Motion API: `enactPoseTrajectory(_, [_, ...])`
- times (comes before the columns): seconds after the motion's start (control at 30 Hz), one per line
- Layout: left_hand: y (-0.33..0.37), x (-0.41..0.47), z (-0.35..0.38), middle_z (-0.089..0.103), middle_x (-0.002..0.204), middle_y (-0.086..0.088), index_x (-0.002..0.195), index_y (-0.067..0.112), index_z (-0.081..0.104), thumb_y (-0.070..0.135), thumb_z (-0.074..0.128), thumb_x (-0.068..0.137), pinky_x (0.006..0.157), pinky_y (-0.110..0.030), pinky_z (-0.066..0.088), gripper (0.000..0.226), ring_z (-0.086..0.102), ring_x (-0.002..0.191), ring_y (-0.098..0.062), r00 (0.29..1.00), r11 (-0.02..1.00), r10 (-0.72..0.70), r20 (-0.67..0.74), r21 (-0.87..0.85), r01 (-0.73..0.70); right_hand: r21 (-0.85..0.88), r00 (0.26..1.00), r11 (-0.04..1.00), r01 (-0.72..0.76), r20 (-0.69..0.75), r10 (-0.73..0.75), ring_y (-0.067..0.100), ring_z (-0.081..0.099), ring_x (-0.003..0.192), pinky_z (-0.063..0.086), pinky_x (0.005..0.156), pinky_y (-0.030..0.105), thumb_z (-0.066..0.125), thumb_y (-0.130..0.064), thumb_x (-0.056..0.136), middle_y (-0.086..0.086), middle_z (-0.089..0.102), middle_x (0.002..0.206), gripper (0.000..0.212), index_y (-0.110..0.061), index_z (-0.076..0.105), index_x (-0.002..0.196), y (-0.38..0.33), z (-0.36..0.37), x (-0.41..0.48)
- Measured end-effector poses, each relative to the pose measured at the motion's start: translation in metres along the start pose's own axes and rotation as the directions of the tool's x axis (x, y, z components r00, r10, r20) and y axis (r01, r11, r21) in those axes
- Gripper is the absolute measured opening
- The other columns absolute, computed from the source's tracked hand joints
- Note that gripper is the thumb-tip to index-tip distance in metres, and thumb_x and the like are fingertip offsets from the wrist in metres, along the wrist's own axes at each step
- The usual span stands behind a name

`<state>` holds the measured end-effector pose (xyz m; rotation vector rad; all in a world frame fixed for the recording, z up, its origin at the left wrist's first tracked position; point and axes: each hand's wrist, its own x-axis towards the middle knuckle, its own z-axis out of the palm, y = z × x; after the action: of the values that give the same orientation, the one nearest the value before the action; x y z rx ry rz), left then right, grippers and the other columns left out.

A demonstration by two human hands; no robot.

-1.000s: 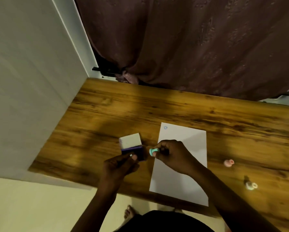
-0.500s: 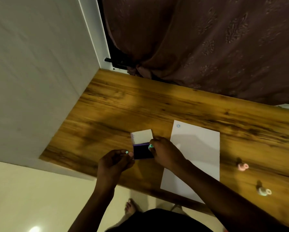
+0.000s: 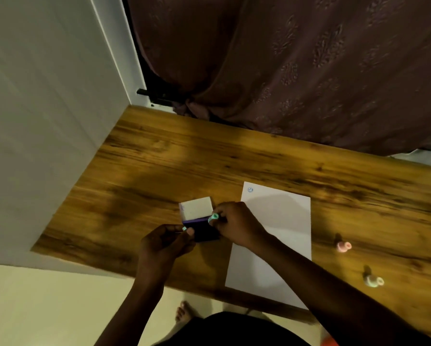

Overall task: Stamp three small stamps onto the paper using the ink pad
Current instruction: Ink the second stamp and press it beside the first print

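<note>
- The right hand (image 3: 237,224) pinches a small green stamp (image 3: 213,217) at the upper right corner of the open ink pad (image 3: 204,229).
- The pad's white lid (image 3: 196,208) stands tilted back on the far side.
- The left hand (image 3: 163,243) is curled at the pad's near left edge, with a bit of green (image 3: 184,228) at its fingertips.
- A white paper (image 3: 282,240) lies just right of the pad on the wooden table (image 3: 159,166), with one blue mark (image 3: 250,189) near its far left corner.
- A pink stamp (image 3: 343,246) and a pale stamp (image 3: 374,281) lie on the table to the right of the paper.
</note>
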<state>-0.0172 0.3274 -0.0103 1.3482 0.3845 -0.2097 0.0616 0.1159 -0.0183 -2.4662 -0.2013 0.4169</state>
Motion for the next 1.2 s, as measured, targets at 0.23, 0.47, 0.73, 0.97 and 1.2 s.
enactPoseTrajectory(0.23, [-0.003,0.001,0.016,0.085,0.101,-0.013,0.109,0.000,0.076,0.006,0.078,0.091,0.070,-0.026,0.067,0.019,0.083,0.090,-0.029,0.999,0.999,-0.002,0.041,0.048,0.000,0.028,0.922,0.983,-0.180,-0.342,0.179,0.023,0.071,0.093,0.047,0.075,0.022,0.071,-0.023,0.092,0.010,0.075,0.101,0.020,-0.007,0.071,0.105,0.055,-0.071,0.016])
enactPoseTrajectory(0.47, [-0.007,0.002,0.024,0.085,0.101,-0.010,0.108,0.005,0.077,0.017,0.082,0.084,0.075,-0.035,0.068,0.028,0.084,0.090,-0.030,0.998,0.997,-0.021,0.055,0.079,0.017,-0.143,0.924,0.959,-0.242,-0.334,0.184,0.030,0.067,0.110,0.053,0.098,0.035,0.063,-0.025,0.098,0.015,0.069,0.119,0.032,-0.005,0.063,0.123,0.086,-0.068,0.022])
enactPoseTrajectory(0.73, [-0.014,0.008,0.025,0.085,0.102,-0.009,0.103,0.013,0.079,0.019,0.085,0.079,0.068,-0.029,0.067,0.025,0.084,0.088,-0.029,0.999,0.999,-0.015,0.040,0.050,0.013,-0.198,0.929,0.945,-0.261,-0.316,0.190,0.029,0.067,0.113,0.050,0.102,0.034,0.064,-0.029,0.097,0.013,0.068,0.125,0.038,-0.005,0.061,0.126,0.091,-0.059,0.025])
enactPoseTrajectory(0.97, [-0.018,0.009,0.033,0.084,0.104,-0.010,0.116,0.006,0.075,0.020,0.086,0.078,0.070,-0.030,0.067,0.042,0.084,0.091,-0.031,0.998,0.998,-0.037,0.052,0.048,0.034,-0.218,0.924,0.927,-0.306,-0.302,0.234,0.031,0.068,0.111,0.054,0.099,0.036,0.069,-0.028,0.093,0.014,0.068,0.127,0.040,-0.005,0.062,0.126,0.091,-0.055,0.032])
enactPoseTrajectory(1.2, [-0.005,0.003,0.045,0.085,0.107,-0.003,0.119,0.007,0.074,0.019,0.083,0.079,0.071,-0.028,0.067,0.043,0.083,0.093,-0.030,0.996,1.000,-0.004,0.086,0.022,0.002,-0.156,0.923,0.933,-0.323,-0.271,0.274,0.031,0.068,0.102,0.051,0.082,0.030,0.072,-0.029,0.092,0.014,0.071,0.111,0.033,-0.004,0.067,0.113,0.089,-0.073,0.038])
